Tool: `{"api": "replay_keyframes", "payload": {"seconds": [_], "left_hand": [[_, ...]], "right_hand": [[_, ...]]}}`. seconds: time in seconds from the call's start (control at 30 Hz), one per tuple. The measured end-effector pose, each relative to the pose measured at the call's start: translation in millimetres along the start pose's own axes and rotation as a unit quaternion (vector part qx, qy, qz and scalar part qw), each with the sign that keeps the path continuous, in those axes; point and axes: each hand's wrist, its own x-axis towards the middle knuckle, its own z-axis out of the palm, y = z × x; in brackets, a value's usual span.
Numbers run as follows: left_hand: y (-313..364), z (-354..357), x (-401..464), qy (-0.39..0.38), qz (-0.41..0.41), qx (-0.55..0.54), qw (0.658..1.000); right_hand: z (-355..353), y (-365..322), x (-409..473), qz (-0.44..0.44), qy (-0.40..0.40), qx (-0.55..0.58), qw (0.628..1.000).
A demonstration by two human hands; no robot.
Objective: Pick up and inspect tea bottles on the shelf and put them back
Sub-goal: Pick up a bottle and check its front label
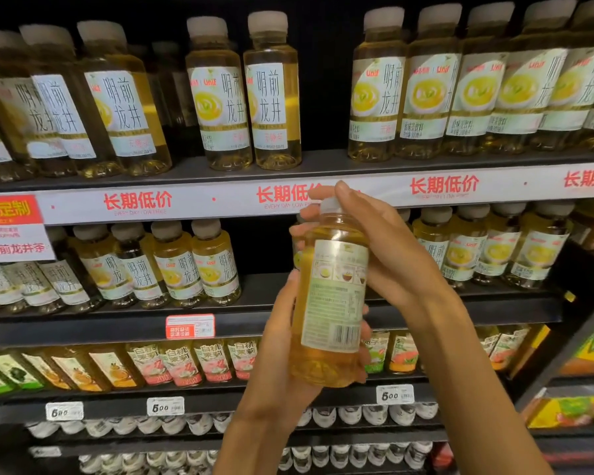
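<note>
I hold one tea bottle (330, 303) upright in front of the shelves, its back label with small print and a barcode turned toward me. It holds yellow tea and has a white cap. My left hand (282, 341) grips its lower half from the left and underneath. My right hand (378, 245) wraps the neck and cap from the right, fingers curled over the top. The top shelf (192, 200) carries rows of the same bottles (216, 94), with a gap between two groups right above my hands.
The second shelf (254, 323) has more of the same tea on both sides of my hands. Lower shelves hold peach and orange flavoured bottles (182, 365) and white-capped bottles (350, 416). Price tags (165, 406) line the shelf edges. Bright packets (576, 409) lie at the right.
</note>
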Motion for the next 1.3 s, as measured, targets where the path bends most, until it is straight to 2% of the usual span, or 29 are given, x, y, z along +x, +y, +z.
{"api": "replay_keyframes", "payload": {"seconds": [0.07,0.13,0.27,0.4,0.5,0.63,0.7,0.77,0.87,1.0,1.07,1.13,1.2,1.3], "left_hand": [[-2.0,-1.9,0.6,-0.037,-0.014,-0.034,0.999],[-4.9,-4.0,2.3,-0.034,-0.012,-0.009,0.999],[-3.5,-8.8,1.4,0.080,0.053,0.136,0.986],[-3.6,-6.1,1.3,0.098,0.103,0.207,0.968],[-1.6,-2.4,2.8,0.091,0.112,0.163,0.976],[4.4,0.4,-1.6,-0.011,0.037,-0.007,0.999],[2.0,0.1,-2.7,-0.037,0.021,-0.027,0.999],[0.7,0.9,-3.1,0.003,0.035,0.045,0.998],[8.7,0.4,-4.6,0.101,0.097,0.201,0.970],[9.5,7.8,-4.7,0.105,0.137,0.264,0.949],[3.3,6.4,-2.4,0.109,0.145,0.224,0.957],[1.0,1.8,-0.9,0.109,0.118,0.157,0.974],[3.0,-0.4,-2.6,0.066,0.072,0.074,0.992],[4.2,1.8,-6.1,-0.015,0.016,-0.015,1.000]], "right_hand": [[0.3,-1.0,-0.3,-0.003,-0.035,0.055,0.998],[0.3,-0.5,-0.2,-0.015,-0.040,0.067,0.997],[0.1,-2.0,-1.8,-0.049,0.029,-0.034,0.998],[0.9,-2.6,-3.3,-0.048,0.087,-0.097,0.990],[2.3,-3.6,-3.5,-0.019,0.069,-0.086,0.994],[2.2,-4.6,-4.1,-0.024,0.012,-0.015,1.000],[2.6,-4.6,-3.3,-0.037,-0.007,0.016,0.999],[2.6,-4.9,-3.3,-0.047,-0.006,0.033,0.998],[0.3,-6.8,-4.5,-0.066,0.031,-0.021,0.997],[2.0,-6.7,-4.4,-0.086,0.075,-0.091,0.989],[2.8,-6.0,-4.0,-0.063,0.070,-0.105,0.990],[1.1,-4.9,-3.9,-0.046,0.052,-0.090,0.994],[-0.2,-2.1,-3.0,-0.034,0.035,-0.047,0.998],[2.5,4.8,0.9,-0.006,0.015,0.054,0.998]]}}
